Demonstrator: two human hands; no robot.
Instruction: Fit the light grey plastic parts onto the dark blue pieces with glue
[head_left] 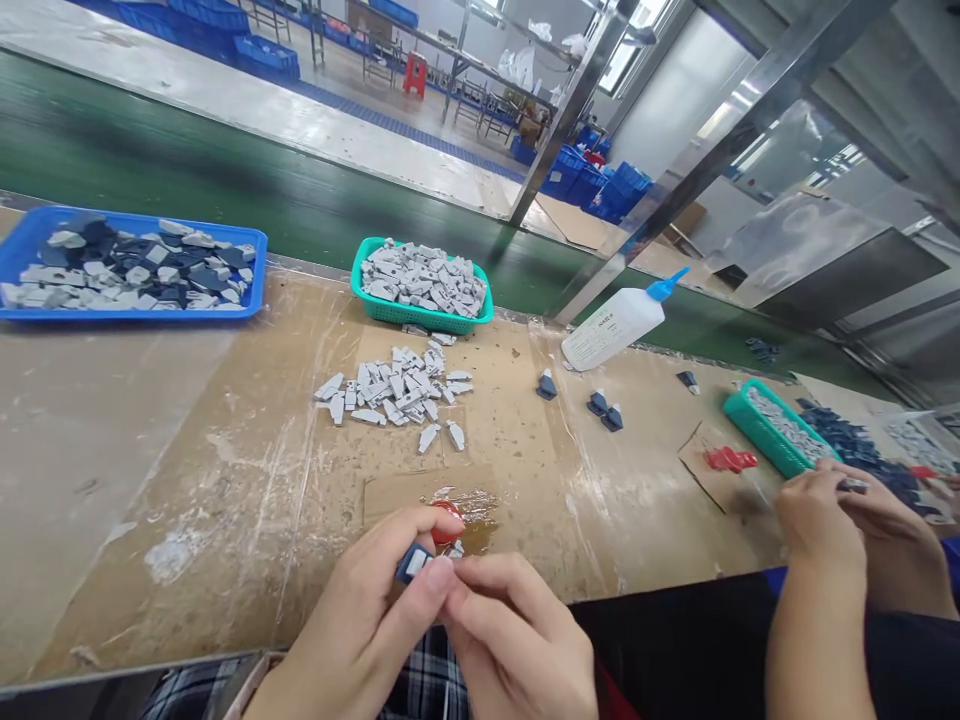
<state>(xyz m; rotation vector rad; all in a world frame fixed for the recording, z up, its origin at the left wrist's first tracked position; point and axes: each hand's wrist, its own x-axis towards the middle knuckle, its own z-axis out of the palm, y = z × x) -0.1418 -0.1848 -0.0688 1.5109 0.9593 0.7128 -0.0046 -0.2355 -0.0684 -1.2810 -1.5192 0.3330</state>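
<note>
Between the thumb and fingers of my left hand (360,600) is a small dark blue plastic part (406,572) with a light grey insert. My right hand (521,640) pinches close against the left thumb; its fingertips hide whatever is between them. Just beyond the hands, a small red object (448,522) is partly covered by my left fingers. It is over a cardboard piece (390,492) smeared with shiny, wet-looking liquid. Farther up the table lies a loose pile of light grey plastic parts (401,385), two of them set apart nearer me.
A blue tray (259,270) of mixed parts and a green basket (424,318) of grey parts line the back. A white squeeze bottle (615,328) stands tilted in view near dark blue pieces (598,402). At right, a co-worker's hands (832,510) work beside another green basket (776,445).
</note>
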